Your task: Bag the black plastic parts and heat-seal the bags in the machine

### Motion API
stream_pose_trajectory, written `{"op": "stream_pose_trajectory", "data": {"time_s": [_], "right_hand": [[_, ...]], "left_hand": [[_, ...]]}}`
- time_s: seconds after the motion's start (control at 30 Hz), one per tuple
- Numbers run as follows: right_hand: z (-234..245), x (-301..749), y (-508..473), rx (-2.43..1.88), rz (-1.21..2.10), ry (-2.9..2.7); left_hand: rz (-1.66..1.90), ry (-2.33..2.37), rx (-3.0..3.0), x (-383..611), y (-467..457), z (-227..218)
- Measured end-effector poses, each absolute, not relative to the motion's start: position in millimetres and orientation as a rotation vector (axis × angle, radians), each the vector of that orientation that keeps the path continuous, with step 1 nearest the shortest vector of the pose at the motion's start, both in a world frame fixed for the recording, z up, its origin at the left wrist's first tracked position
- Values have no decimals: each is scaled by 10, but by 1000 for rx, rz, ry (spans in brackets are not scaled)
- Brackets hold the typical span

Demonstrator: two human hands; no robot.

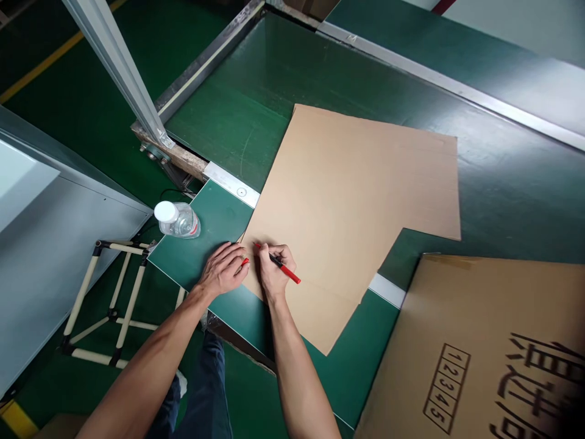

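Observation:
A large flat sheet of brown cardboard (338, 183) lies across the green tabletop, with a notch at its right side. My right hand (274, 273) is closed round a red and black marker (284, 269), its tip end down by the sheet's near left edge. Beside it, my left hand (223, 269) rests over the same edge, fingers close together. A small red cap (245, 261) sticks out from between its thumb and fingers. Any mark under the marker's tip is too small to make out.
A clear bottle with a white cap (179, 220) stands at the left table corner. To the lower right is a printed cardboard box (457, 317). A metal post (119, 67) rises at the back left, and a pipe frame (130, 305) stands on the floor.

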State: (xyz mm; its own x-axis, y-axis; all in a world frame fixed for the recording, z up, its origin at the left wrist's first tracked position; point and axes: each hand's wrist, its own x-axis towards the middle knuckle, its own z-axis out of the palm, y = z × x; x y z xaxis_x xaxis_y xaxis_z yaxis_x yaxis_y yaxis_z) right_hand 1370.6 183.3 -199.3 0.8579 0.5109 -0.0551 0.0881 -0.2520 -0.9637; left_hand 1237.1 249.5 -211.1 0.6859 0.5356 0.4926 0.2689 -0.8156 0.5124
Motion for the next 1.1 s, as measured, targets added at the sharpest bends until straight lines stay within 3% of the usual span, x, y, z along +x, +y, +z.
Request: {"op": "stream_pose_trajectory", "data": {"time_s": [0.27, 0.47, 0.67, 1.1], "right_hand": [[-1490, 13757, 1813, -1737, 536, -457], [-900, 13223, 1597, -1630, 1039, -535], [-536, 12764, 1566, -1619, 1176, -631], [-283, 12510, 1500, -1598, 1213, -844]], "left_hand": [[853, 1002, 2383, 11813, 2333, -1748], [752, 1090, 2319, 11089, 1884, -1195], [661, 1093, 2262, 10870, 1687, -791], [704, 1209, 2106, 10702, 1411, -631]]}}
